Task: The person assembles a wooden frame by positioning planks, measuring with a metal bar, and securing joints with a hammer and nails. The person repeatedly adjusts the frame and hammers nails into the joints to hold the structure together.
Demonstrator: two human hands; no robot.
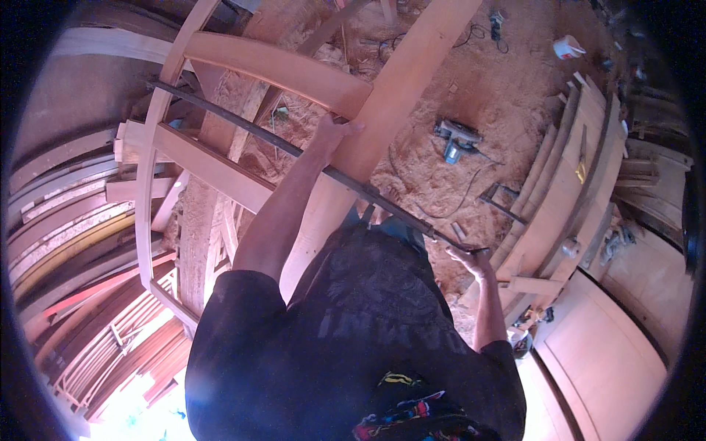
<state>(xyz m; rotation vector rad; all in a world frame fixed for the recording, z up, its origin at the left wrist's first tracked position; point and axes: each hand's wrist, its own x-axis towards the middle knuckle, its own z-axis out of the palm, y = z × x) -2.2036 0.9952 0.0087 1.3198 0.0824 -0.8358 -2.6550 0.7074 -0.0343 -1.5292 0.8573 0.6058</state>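
A long dark bar clamp lies across a wooden frame, from its outer rail past the wide board toward my right side. My left hand grips the edge of the wide board beside the clamp bar, close to where a crosspiece meets it. The undersides of its fingers are hidden. My right hand is at the clamp's near end, with its fingers around the thin screw handle. A second crosspiece runs below the bar, partly covered by my left forearm.
On the sawdust-covered floor sits a blue-and-grey power tool with a trailing cord. A white tub lies farther back. Stacked planks line the left; long boards and flat panels stand on the right.
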